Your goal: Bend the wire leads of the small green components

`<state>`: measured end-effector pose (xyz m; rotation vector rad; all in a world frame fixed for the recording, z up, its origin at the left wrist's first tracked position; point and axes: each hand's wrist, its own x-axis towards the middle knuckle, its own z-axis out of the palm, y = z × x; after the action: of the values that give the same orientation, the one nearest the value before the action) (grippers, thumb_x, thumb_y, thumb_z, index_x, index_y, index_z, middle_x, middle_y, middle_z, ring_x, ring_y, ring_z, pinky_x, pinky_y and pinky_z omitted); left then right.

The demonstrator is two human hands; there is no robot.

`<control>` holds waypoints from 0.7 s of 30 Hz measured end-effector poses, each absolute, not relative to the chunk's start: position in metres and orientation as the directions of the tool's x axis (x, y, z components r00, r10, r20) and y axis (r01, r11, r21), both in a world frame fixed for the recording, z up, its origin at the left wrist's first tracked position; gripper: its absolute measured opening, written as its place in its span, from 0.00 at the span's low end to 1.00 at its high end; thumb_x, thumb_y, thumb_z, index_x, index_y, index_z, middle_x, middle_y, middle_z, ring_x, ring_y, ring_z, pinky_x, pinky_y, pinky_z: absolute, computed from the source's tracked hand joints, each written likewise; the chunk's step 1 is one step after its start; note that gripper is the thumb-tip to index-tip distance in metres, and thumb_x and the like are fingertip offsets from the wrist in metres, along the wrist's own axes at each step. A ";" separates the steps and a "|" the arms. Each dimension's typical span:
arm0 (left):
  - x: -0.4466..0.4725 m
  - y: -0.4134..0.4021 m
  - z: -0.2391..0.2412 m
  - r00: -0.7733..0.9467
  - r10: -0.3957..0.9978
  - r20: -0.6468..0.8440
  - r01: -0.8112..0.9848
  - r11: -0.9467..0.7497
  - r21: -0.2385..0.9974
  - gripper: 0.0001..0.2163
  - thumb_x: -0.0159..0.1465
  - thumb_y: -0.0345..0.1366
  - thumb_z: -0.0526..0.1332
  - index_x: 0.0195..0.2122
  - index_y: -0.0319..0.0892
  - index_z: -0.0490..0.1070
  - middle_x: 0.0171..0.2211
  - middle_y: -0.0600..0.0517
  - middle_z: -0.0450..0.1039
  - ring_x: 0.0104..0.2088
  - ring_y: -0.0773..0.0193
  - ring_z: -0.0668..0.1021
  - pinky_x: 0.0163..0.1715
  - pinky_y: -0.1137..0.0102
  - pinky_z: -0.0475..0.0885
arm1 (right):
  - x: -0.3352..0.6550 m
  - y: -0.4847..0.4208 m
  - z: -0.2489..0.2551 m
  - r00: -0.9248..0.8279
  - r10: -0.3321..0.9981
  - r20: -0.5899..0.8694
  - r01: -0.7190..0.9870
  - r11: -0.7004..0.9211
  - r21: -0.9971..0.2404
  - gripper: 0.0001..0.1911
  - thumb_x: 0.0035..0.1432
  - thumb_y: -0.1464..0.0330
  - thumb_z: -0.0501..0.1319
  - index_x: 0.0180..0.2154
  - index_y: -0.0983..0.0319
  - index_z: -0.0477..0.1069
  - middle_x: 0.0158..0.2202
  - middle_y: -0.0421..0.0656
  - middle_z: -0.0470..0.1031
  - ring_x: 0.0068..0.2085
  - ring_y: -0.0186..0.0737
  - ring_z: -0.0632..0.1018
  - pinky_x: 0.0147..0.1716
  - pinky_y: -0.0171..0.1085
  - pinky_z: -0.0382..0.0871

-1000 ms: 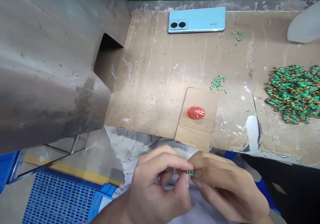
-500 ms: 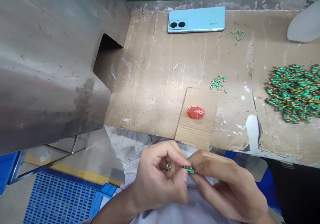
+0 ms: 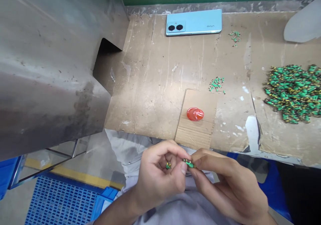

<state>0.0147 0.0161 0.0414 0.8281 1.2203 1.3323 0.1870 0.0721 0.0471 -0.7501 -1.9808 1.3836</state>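
Note:
Close to my body, just below the table's front edge, my left hand and my right hand meet at the fingertips. Between them is a tiny green figure with yellow and dark parts. My left thumb and forefinger pinch its left end, while my right thumb and forefinger hold its right end. A second small green-and-yellow piece rests inside the curled fingers of my left hand. Fingertips partly cover the held figure, so its exact shape is hard to make out.
A red glossy oval object lies on a cardboard piece. Small green bits lie beyond it, more farther back. A large pile of green figures is at right, a light-blue phone at back, a metal housing at left.
The view has shifted slightly. Both hands keep their pinch on the small figure, which sits a little higher and has tilted slightly between the fingertips.

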 end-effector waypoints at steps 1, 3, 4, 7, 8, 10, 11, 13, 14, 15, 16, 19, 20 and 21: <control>0.015 0.016 0.040 -0.162 0.970 -0.182 -0.257 0.137 0.957 0.02 0.66 0.30 0.70 0.37 0.41 0.83 0.26 0.53 0.75 0.22 0.71 0.70 0.22 0.77 0.63 | 0.186 0.072 0.047 -0.662 0.735 0.144 0.138 0.309 -0.941 0.11 0.70 0.81 0.60 0.41 0.59 0.74 0.32 0.42 0.83 0.31 0.37 0.83 0.31 0.33 0.80; 0.014 0.017 0.039 -0.162 0.967 -0.194 -0.249 0.150 0.957 0.03 0.67 0.32 0.71 0.39 0.41 0.86 0.26 0.52 0.76 0.24 0.69 0.72 0.23 0.77 0.66 | 0.185 0.071 0.046 -0.665 0.734 0.134 0.188 0.339 -0.922 0.12 0.70 0.80 0.59 0.38 0.59 0.74 0.31 0.42 0.83 0.31 0.37 0.83 0.31 0.32 0.80; 0.014 0.017 0.039 -0.164 0.967 -0.194 -0.234 0.153 0.960 0.04 0.67 0.32 0.71 0.40 0.42 0.88 0.26 0.51 0.76 0.25 0.68 0.73 0.24 0.76 0.67 | 0.185 0.070 0.046 -0.662 0.736 0.144 0.196 0.355 -0.914 0.12 0.70 0.80 0.59 0.37 0.59 0.74 0.30 0.41 0.83 0.30 0.36 0.83 0.31 0.32 0.79; 0.013 0.017 0.039 -0.177 0.966 -0.189 -0.188 0.155 0.970 0.05 0.66 0.33 0.72 0.39 0.42 0.90 0.26 0.50 0.76 0.25 0.66 0.73 0.24 0.74 0.67 | 0.185 0.067 0.045 -0.638 0.746 0.192 0.197 0.399 -0.896 0.13 0.70 0.80 0.58 0.36 0.59 0.73 0.30 0.41 0.83 0.29 0.35 0.82 0.29 0.30 0.78; 0.013 0.017 0.039 -0.179 0.964 -0.195 -0.183 0.162 0.970 0.05 0.66 0.34 0.73 0.39 0.42 0.90 0.25 0.50 0.76 0.24 0.66 0.73 0.24 0.74 0.67 | 0.185 0.067 0.045 -0.636 0.744 0.204 0.198 0.414 -0.889 0.13 0.71 0.80 0.58 0.36 0.59 0.73 0.30 0.41 0.83 0.30 0.35 0.83 0.30 0.30 0.79; 0.013 0.018 0.040 -0.177 0.962 -0.207 -0.192 0.173 0.966 0.05 0.66 0.34 0.73 0.40 0.43 0.91 0.24 0.50 0.76 0.23 0.67 0.71 0.22 0.74 0.65 | 0.184 0.066 0.044 -0.650 0.730 0.211 0.218 0.445 -0.869 0.13 0.71 0.80 0.58 0.38 0.60 0.75 0.33 0.43 0.85 0.31 0.36 0.84 0.32 0.31 0.80; 0.013 0.018 0.040 -0.175 0.963 -0.207 -0.195 0.172 0.966 0.05 0.65 0.33 0.73 0.39 0.43 0.91 0.24 0.51 0.75 0.22 0.68 0.71 0.21 0.75 0.64 | 0.184 0.066 0.043 -0.659 0.721 0.213 0.230 0.463 -0.856 0.13 0.72 0.80 0.58 0.39 0.60 0.75 0.33 0.43 0.85 0.31 0.37 0.84 0.32 0.32 0.81; 0.015 0.019 0.040 -0.177 0.962 -0.209 -0.193 0.174 0.966 0.06 0.64 0.30 0.72 0.39 0.43 0.90 0.23 0.52 0.75 0.22 0.69 0.70 0.21 0.75 0.64 | 0.184 0.066 0.042 -0.667 0.708 0.231 0.247 0.503 -0.828 0.13 0.74 0.79 0.57 0.40 0.60 0.76 0.33 0.44 0.85 0.30 0.37 0.83 0.33 0.33 0.82; 0.015 0.019 0.040 -0.182 0.961 -0.208 -0.190 0.173 0.966 0.06 0.64 0.29 0.72 0.38 0.43 0.90 0.23 0.52 0.76 0.22 0.69 0.70 0.21 0.76 0.64 | 0.184 0.066 0.041 -0.663 0.707 0.245 0.252 0.520 -0.816 0.13 0.75 0.78 0.56 0.40 0.60 0.76 0.33 0.44 0.85 0.30 0.38 0.83 0.33 0.34 0.82; 0.016 0.019 0.040 -0.188 0.960 -0.208 -0.187 0.173 0.967 0.06 0.64 0.28 0.71 0.38 0.43 0.90 0.24 0.52 0.77 0.22 0.69 0.71 0.21 0.76 0.64 | 0.184 0.066 0.040 -0.655 0.708 0.264 0.253 0.535 -0.806 0.14 0.75 0.78 0.56 0.39 0.60 0.76 0.32 0.45 0.85 0.30 0.38 0.84 0.33 0.34 0.83; 0.017 0.020 0.039 -0.196 0.958 -0.208 -0.183 0.172 0.968 0.06 0.63 0.28 0.71 0.37 0.42 0.89 0.25 0.51 0.79 0.22 0.69 0.72 0.22 0.76 0.65 | 0.184 0.065 0.039 -0.649 0.708 0.278 0.254 0.546 -0.798 0.14 0.76 0.78 0.55 0.38 0.60 0.76 0.32 0.45 0.85 0.31 0.38 0.85 0.35 0.34 0.83; 0.019 0.020 0.039 -0.223 0.952 -0.212 -0.168 0.176 0.970 0.06 0.62 0.27 0.70 0.34 0.41 0.88 0.26 0.50 0.81 0.22 0.68 0.73 0.22 0.75 0.67 | 0.184 0.063 0.038 -0.624 0.716 0.313 0.253 0.565 -0.785 0.13 0.76 0.79 0.57 0.38 0.61 0.76 0.34 0.47 0.86 0.36 0.40 0.88 0.40 0.34 0.86; 0.019 0.020 0.039 -0.226 0.950 -0.217 -0.163 0.182 0.970 0.05 0.62 0.27 0.70 0.34 0.41 0.88 0.26 0.50 0.81 0.22 0.68 0.73 0.22 0.75 0.67 | 0.184 0.063 0.037 -0.609 0.722 0.328 0.250 0.567 -0.785 0.12 0.75 0.79 0.58 0.39 0.62 0.76 0.34 0.47 0.86 0.37 0.40 0.88 0.40 0.34 0.86; 0.019 0.020 0.039 -0.227 0.949 -0.218 -0.158 0.185 0.970 0.05 0.62 0.28 0.70 0.34 0.40 0.88 0.25 0.50 0.81 0.22 0.68 0.73 0.21 0.75 0.67 | 0.184 0.062 0.037 -0.594 0.729 0.341 0.247 0.568 -0.786 0.11 0.74 0.80 0.59 0.40 0.62 0.76 0.35 0.48 0.86 0.37 0.40 0.88 0.40 0.34 0.86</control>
<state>0.0193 0.0204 0.0391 0.8319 1.3716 1.2877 0.1840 0.0623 0.0370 -0.7767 -2.1316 0.9296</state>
